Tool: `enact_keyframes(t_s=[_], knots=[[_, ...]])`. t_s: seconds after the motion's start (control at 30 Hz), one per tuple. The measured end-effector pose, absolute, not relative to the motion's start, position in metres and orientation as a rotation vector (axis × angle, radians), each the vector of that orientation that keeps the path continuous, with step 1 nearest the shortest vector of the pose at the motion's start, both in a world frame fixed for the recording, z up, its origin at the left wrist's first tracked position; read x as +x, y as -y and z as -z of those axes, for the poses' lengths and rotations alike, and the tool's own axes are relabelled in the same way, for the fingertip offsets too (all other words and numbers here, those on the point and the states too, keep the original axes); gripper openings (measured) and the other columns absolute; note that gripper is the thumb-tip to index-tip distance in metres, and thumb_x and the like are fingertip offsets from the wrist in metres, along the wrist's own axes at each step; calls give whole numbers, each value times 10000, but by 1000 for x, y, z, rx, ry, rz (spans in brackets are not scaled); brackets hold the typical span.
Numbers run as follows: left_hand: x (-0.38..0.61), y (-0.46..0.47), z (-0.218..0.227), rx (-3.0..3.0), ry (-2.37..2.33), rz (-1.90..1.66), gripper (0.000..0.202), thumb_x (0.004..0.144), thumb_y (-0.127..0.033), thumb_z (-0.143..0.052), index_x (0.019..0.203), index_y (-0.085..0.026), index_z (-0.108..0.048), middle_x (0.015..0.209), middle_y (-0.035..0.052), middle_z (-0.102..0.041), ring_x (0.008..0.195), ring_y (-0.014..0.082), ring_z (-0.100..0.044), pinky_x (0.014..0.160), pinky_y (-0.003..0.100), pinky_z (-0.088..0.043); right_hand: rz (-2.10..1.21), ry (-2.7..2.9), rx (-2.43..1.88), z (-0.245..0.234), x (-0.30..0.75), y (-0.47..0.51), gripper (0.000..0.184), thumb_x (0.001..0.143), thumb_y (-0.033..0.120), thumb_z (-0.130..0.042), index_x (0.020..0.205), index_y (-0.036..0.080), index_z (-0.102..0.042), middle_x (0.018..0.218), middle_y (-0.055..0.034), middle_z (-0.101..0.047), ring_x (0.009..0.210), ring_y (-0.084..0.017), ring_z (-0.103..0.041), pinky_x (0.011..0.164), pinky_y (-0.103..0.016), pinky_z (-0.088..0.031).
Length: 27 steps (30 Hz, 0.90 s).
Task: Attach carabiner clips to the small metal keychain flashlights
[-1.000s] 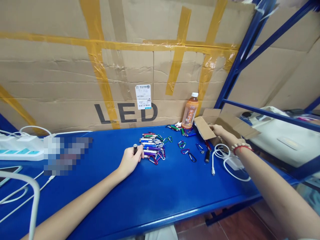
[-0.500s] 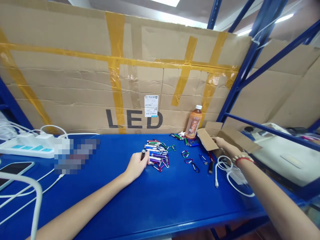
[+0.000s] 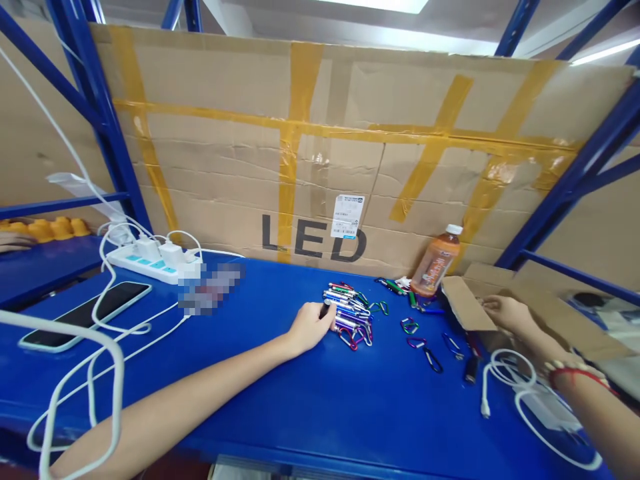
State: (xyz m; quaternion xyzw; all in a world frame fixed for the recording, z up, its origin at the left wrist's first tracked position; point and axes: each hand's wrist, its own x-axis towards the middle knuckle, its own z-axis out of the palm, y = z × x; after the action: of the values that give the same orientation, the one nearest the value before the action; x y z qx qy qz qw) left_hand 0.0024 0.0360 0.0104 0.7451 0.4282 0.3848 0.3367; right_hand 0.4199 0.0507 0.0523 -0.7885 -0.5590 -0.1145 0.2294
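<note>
My left hand (image 3: 311,330) is closed round a small black flashlight (image 3: 325,308), whose end sticks up past the thumb. It rests on the table against a row of small metal flashlights (image 3: 345,308) in several colours, with carabiner clips on their right ends. Over at the right, my right hand (image 3: 507,317) reaches into an open cardboard box (image 3: 467,305). Its fingers look curled together near the flap; what they hold, if anything, I cannot make out. Loose carabiners (image 3: 410,326) and a dark flashlight (image 3: 471,368) lie between the hands.
An orange drink bottle (image 3: 435,261) stands behind more flashlights. A white charger with a coiled cable (image 3: 545,405) lies front right. At left are a power strip (image 3: 150,261), a phone (image 3: 85,317) and looping white cables (image 3: 117,393). A taped cardboard sheet (image 3: 225,167) closes the back.
My view has turned left, so things sit further right in the picture. My left hand stays on the black flashlight by the row; my right hand is still at the box.
</note>
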Motion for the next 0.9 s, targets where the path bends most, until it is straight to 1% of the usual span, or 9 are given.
enact_keyframes(t_s=[0.1, 0.2, 0.23, 0.27, 0.37, 0.43, 0.53, 0.73, 0.9], knots=[[2, -36, -10, 1956, -1106, -1005, 495, 853, -416, -332, 476, -161, -527, 430, 4, -506, 455, 123, -470, 523, 235, -361, 333, 1389, -2171, -66, 408, -40, 88, 742, 167, -550, 700, 195, -623, 785, -156, -688, 781, -265, -660, 692, -319, -491], [2, -37, -10, 1966, -1096, -1009, 494, 855, -418, -327, 480, -162, -520, 443, 4, -515, 470, 124, -476, 544, 237, -366, 368, 1371, -2062, -75, 381, -31, 178, 817, 221, -478, 909, 155, -614, 961, -161, -663, 900, -228, -635, 840, -286, -451], [2, -37, -9, 1970, -1092, -1009, 491, 855, -419, -328, 482, -163, -517, 447, 2, -516, 473, 123, -476, 550, 237, -367, 304, 1425, -1958, -75, 368, -28, 194, 814, 226, -485, 917, 122, -613, 962, -178, -655, 881, -241, -634, 837, -306, -451], [2, -38, -9, 1974, -1088, -1008, 488, 853, -421, -330, 483, -164, -515, 447, -1, -515, 473, 121, -475, 555, 237, -367, 251, 1494, -1913, -73, 353, -27, 194, 807, 239, -500, 919, 126, -612, 958, -156, -659, 856, -225, -638, 829, -295, -457], [3, -39, -8, 1986, -1086, -1005, 482, 848, -428, -335, 489, -164, -517, 440, -8, -504, 463, 118, -466, 549, 236, -362, 70, 1719, -1840, -61, 306, -25, 122, 752, 239, -574, 845, 189, -635, 829, -41, -680, 735, -165, -640, 733, -245, -483], [4, -39, -8, 1992, -1094, -1006, 482, 847, -429, -332, 492, -163, -520, 438, -10, -499, 458, 117, -462, 537, 235, -357, -177, 1989, -1825, -51, 279, -25, 116, 743, 202, -564, 825, 172, -642, 802, -44, -675, 694, -157, -627, 696, -250, -480], [4, -37, -9, 1999, -1110, -1011, 481, 846, -427, -331, 491, -164, -522, 440, -9, -497, 463, 118, -464, 532, 234, -358, -391, 2193, -1848, -43, 252, -28, 107, 698, 153, -589, 780, 157, -659, 757, -37, -670, 694, -148, -616, 669, -229, -463], [4, -35, -9, 2034, -1097, -1001, 491, 851, -441, -318, 491, -168, -510, 437, -6, -497, 456, 119, -463, 521, 233, -363, -564, 2190, -1911, -44, 241, -48, 88, 582, 87, -651, 628, 161, -657, 569, 4, -632, 541, -124, -583, 547, -202, -441], [4, -37, -8, 2054, -1076, -982, 494, 857, -444, -316, 500, -167, -516, 442, -6, -498, 454, 116, -458, 512, 230, -361, -613, 2055, -1941, -44, 244, -50, 174, 553, 102, -695, 717, 150, -664, 619, -8, -661, 589, -139, -617, 542, -196, -460]])
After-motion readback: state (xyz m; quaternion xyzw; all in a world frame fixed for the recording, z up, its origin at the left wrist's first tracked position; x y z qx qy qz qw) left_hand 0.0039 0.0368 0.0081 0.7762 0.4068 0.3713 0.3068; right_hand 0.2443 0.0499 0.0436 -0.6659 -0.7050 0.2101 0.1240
